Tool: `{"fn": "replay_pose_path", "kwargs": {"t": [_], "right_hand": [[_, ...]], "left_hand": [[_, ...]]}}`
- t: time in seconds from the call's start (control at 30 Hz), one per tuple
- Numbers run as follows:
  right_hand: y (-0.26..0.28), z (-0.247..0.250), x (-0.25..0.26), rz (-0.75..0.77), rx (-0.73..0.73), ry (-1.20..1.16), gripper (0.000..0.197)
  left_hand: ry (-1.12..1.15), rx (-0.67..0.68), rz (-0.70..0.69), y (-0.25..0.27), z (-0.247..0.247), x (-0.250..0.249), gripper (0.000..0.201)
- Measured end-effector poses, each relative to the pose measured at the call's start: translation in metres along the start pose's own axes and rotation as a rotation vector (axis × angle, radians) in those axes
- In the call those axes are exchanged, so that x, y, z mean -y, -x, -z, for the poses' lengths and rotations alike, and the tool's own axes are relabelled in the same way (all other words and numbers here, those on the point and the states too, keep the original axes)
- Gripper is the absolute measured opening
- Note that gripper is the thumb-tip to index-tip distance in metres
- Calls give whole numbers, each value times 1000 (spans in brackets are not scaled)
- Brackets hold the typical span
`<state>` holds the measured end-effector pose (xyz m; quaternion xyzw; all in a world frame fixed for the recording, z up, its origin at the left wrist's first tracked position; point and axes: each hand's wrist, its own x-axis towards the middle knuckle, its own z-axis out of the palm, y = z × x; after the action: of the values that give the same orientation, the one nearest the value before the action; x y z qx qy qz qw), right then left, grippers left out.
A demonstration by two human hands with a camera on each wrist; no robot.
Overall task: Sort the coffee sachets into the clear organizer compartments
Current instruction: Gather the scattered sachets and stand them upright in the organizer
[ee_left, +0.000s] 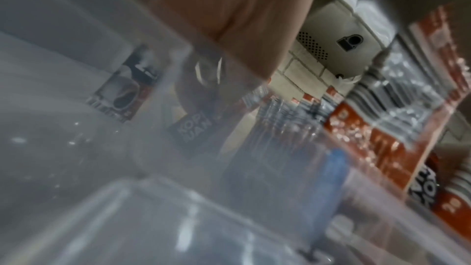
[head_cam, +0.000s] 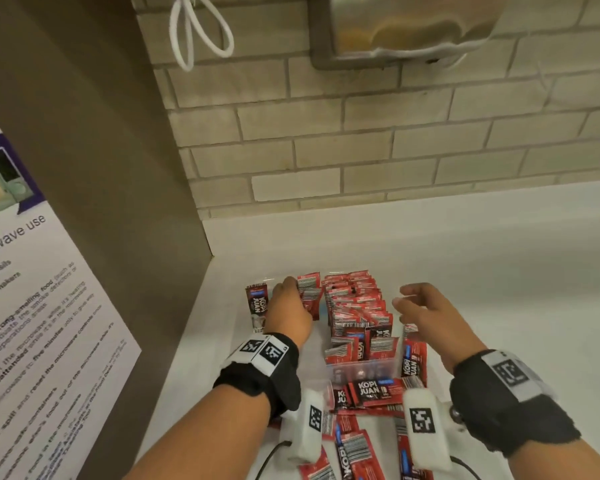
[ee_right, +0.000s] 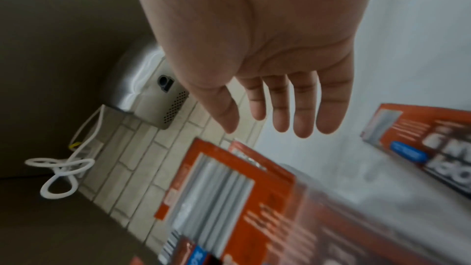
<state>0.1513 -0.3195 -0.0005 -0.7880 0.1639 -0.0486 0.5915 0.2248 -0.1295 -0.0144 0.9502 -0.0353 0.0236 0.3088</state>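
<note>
A clear organizer [head_cam: 361, 367] sits on the white counter. Its middle lane is packed with upright red Kopi Juan sachets [head_cam: 357, 306]. My left hand [head_cam: 288, 299] reaches down into the left lane and grips a small bunch of sachets [head_cam: 309, 292] at its thumb side; its fingertips are hidden. The left wrist view is blurred, showing the palm [ee_left: 229, 17] above clear plastic walls. My right hand [head_cam: 400, 296] hovers open over the right side of the organizer, fingers spread and holding nothing [ee_right: 267, 126]. Loose sachets [head_cam: 368, 393] lie in front of the organizer.
One sachet [head_cam: 257, 306] lies flat left of the organizer, close to a brown side panel [head_cam: 118, 202] with a microwave notice. A tiled wall [head_cam: 361, 150] carries a metal dispenser [head_cam: 406, 26] and a looped white cable [head_cam: 201, 29]. White counter [head_cam: 499, 271] stretches right.
</note>
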Motion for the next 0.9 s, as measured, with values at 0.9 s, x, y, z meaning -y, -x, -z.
{"fn": "replay_pose_path", "kwargs": {"t": [0.9], "right_hand": [[8,-6,-34,-159,93,-90,15]], "left_hand": [[-69,234,33,-6,-4,4,21]]}}
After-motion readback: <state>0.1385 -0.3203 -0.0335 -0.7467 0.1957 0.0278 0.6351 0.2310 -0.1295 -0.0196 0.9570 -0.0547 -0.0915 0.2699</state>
